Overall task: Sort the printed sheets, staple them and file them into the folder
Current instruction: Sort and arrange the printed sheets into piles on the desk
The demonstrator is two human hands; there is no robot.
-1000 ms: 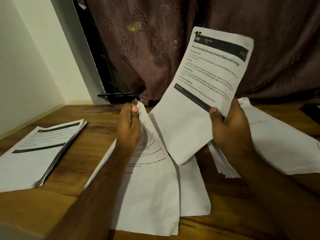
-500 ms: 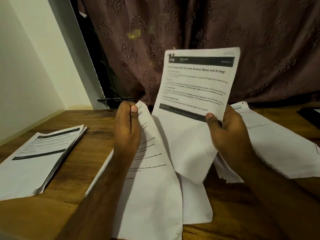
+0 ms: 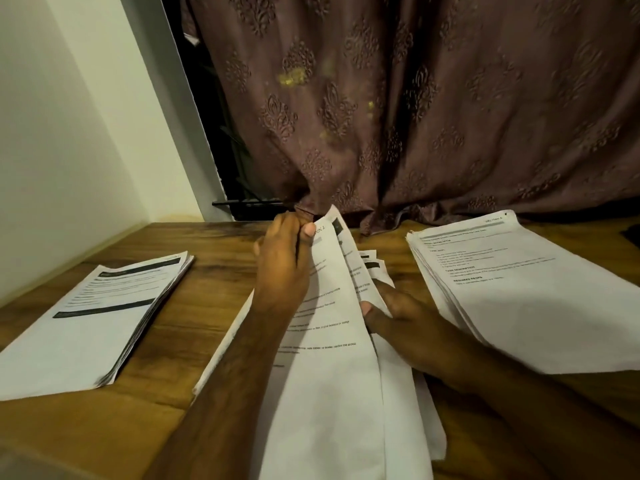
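My left hand (image 3: pixel 282 261) grips the top edge of a printed sheet (image 3: pixel 322 358) and holds it tilted up over the middle of the wooden table (image 3: pixel 166 344). Behind that sheet, my right hand (image 3: pixel 391 317) pinches the lower part of another sheet (image 3: pixel 360 275) among several loose pages with black header bars. A sorted stack of printed sheets (image 3: pixel 93 317) lies flat at the left. A second stack (image 3: pixel 526 289) lies flat at the right. No stapler or folder shows in the head view.
A brown patterned curtain (image 3: pixel 415 116) hangs behind the table's far edge. A white wall (image 3: pixel 62 133) borders the left side. A dark object (image 3: pixel 632 233) peeks in at the right edge of the table.
The sheet my right hand held up high has come down into the loose pages at the centre. The left hand still holds its sheet. The right stack is now in fuller view.
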